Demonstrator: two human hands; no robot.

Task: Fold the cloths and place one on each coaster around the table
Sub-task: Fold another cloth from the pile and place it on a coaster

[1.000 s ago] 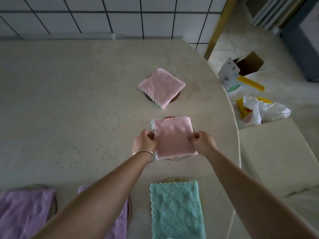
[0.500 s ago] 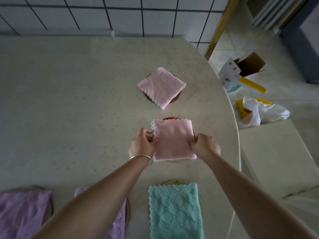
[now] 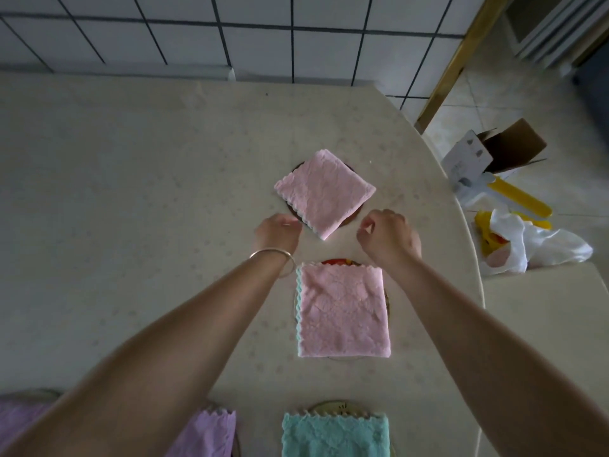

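Note:
A folded pink cloth (image 3: 342, 311) lies flat on a coaster (image 3: 336, 261) in the middle of the table. Beyond it a second folded pink cloth (image 3: 324, 192) sits turned like a diamond on a dark coaster (image 3: 352, 219). My left hand (image 3: 278, 230) hovers at that cloth's near left edge and my right hand (image 3: 389, 235) at its near right side. Both hands have loosely curled fingers and hold nothing. A teal cloth (image 3: 334, 435) on a coaster and two purple cloths (image 3: 211, 433) lie at the near edge.
The beige table (image 3: 131, 192) curves away on the right, with a tiled wall behind. On the floor to the right are a cardboard box (image 3: 494, 153), yellow items and a white plastic bag (image 3: 540, 249). A pale bench (image 3: 543, 324) stands beside the table.
Both hands let go of the nearer pink cloth, which now lies on its coaster, and moved forward to either side of the farther pink cloth.

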